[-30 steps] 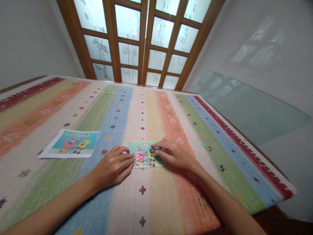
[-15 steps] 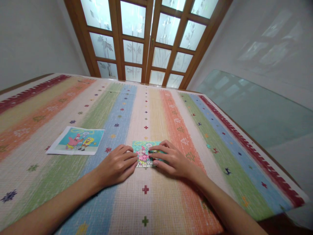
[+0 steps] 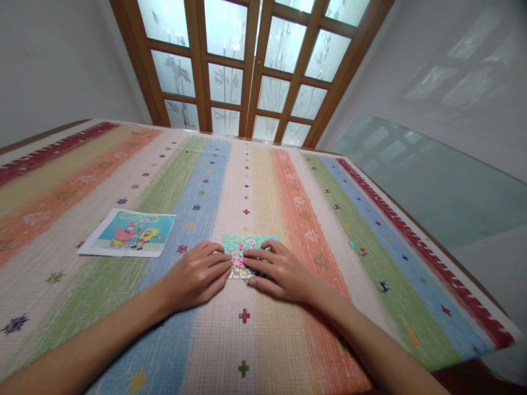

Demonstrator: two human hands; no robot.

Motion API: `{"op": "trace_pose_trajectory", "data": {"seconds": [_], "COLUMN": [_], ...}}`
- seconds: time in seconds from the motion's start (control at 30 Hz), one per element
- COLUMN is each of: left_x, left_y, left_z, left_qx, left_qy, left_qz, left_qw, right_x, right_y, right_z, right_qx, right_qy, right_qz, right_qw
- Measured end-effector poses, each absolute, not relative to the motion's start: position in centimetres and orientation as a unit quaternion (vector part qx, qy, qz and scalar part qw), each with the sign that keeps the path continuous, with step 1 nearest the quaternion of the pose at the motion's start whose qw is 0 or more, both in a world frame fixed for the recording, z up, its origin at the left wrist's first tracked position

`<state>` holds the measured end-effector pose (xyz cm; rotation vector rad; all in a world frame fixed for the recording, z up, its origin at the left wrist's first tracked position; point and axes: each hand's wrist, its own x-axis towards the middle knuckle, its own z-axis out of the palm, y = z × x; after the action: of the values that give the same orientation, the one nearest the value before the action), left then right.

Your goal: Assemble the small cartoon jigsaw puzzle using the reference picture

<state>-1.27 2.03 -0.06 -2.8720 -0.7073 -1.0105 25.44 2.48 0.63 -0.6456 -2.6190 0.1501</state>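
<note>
A small jigsaw puzzle [image 3: 237,263] with a cartoon picture lies flat on the striped tablecloth in front of me, its pieces joined together. My left hand [image 3: 208,270] rests at its left edge, the slightly bent fingers touching the border. Over the puzzle's right half lies my right hand [image 3: 276,269], fingers spread and fingertips down on the pieces near the pink figure. That hand hides much of the right side of the picture. Neither hand is wrapped round anything.
Left of the puzzle lies a printed picture sheet [image 3: 134,233] with the same cartoon figures. The patterned tablecloth [image 3: 245,343] covers the table. Beyond stand wooden doors [image 3: 251,66] with frosted panes, and a glass panel [image 3: 428,181] is at the right.
My right hand has slid a little to the left across the puzzle, its fingertips now nearer the pink figure. My left hand stays at the left edge.
</note>
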Motion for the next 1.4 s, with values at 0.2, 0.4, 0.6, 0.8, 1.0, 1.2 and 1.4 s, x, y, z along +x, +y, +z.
{"op": "trace_pose_trajectory", "data": {"seconds": [0.2,0.4,0.6,0.8,1.0,1.2,1.4], "left_x": [-1.45,-1.5,-1.58,-1.7,-1.8,-1.83,-1.75], "left_y": [2.28,2.39,2.53,2.59,2.65,2.63,2.7], "left_z": [-0.05,0.22,0.11,-0.05,-0.16,0.01,-0.13], "left_qx": [-0.918,-0.92,-0.92,-0.925,-0.925,-0.93,-0.928], "left_qy": [-0.227,-0.236,-0.229,-0.23,-0.232,-0.224,-0.232], "left_qz": [-0.325,-0.314,-0.319,-0.304,-0.301,-0.292,-0.29], "left_qw": [-0.001,-0.021,-0.016,-0.014,-0.013,0.004,-0.013], "right_x": [25.33,24.91,24.77,24.66,24.57,24.48,24.53], "right_y": [2.36,2.24,2.12,2.04,2.08,2.13,2.06], "right_z": [0.59,0.4,0.03,0.27,0.31,0.36,0.31], "right_qx": [-0.239,-0.241,-0.256,-0.27,-0.272,-0.268,-0.27], "right_qy": [-0.943,-0.947,-0.947,-0.946,-0.944,-0.945,-0.945], "right_qz": [0.037,0.036,0.037,0.03,0.025,0.022,0.023], "right_qw": [0.228,0.209,0.191,0.179,0.183,0.188,0.185]}}
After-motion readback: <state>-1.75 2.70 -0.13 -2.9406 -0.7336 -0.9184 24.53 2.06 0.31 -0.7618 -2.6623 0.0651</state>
